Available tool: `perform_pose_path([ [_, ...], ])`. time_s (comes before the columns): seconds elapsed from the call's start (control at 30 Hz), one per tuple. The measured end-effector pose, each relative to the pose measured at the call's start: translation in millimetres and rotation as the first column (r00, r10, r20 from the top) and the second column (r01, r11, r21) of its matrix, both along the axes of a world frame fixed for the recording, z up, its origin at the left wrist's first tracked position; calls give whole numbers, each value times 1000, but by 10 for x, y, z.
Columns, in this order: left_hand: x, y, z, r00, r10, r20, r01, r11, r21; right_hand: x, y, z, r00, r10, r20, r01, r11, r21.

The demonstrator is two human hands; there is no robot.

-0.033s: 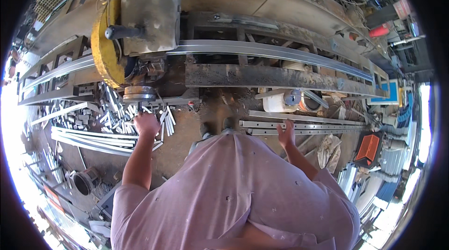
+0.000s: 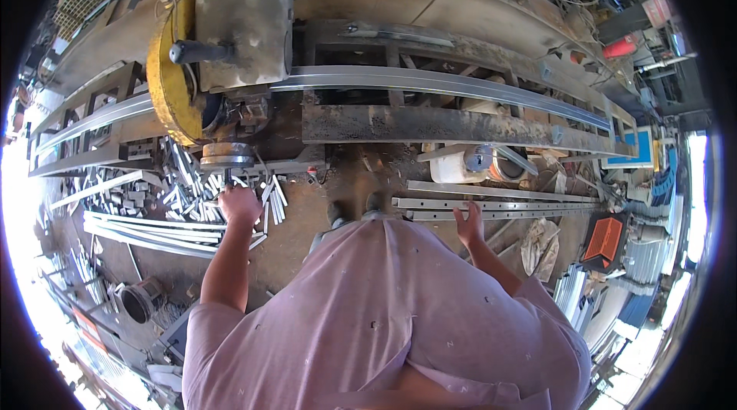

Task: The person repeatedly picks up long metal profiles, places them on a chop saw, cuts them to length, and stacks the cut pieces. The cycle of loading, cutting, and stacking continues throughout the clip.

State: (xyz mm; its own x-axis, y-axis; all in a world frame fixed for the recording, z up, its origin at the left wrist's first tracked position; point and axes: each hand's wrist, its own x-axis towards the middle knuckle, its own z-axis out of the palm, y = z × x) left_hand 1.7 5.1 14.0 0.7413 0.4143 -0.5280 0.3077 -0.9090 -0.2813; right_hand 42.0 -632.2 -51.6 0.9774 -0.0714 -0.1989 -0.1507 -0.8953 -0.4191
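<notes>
My left hand point(image 2: 240, 204) is closed around the short dark handle point(image 2: 227, 175) of a round metal handwheel point(image 2: 227, 154) at the front of a cut-off saw. The saw has a yellow blade guard point(image 2: 170, 76), a grimy motor housing point(image 2: 244, 30) and a black-gripped lever point(image 2: 201, 52). Long shiny metal profiles point(image 2: 430, 84) lie across the saw's bench, passing under the guard. My right hand point(image 2: 470, 224) has its fingers apart and holds nothing. It hovers over or beside punched metal bars point(image 2: 522, 209) lying low on the right; I cannot tell whether it touches them.
Cut metal offcuts point(image 2: 130, 199) pile up below the saw on the left, beside longer strips point(image 2: 153, 233). A dark steel bench frame point(image 2: 430, 124) runs across ahead of me. On the right are a white plastic container point(image 2: 453, 167), an orange box point(image 2: 603, 241) and a crumpled sack point(image 2: 541, 247).
The whole view has shifted very slightly. Both hands keep their places, the left on the handle and the right open by the bars.
</notes>
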Motion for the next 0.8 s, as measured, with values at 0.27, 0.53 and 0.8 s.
perform_pose_path([
  [0.27, 21, 12, -4, 999, -35, -30, 35, 999, -13, -145, -275, -171, 947, -169, -274, 205, 973, 108],
  [0.53, -395, 926, -241, 855, 307, 419, -137, 911, -389, 858, 8, 242, 965, -130, -228, 203, 920, 335],
  [0.8, -130, -26, -63, 502, 175, 847, 72, 967, -242, 2256, -208, 506, 855, -294, -428, 471, 94, 877],
])
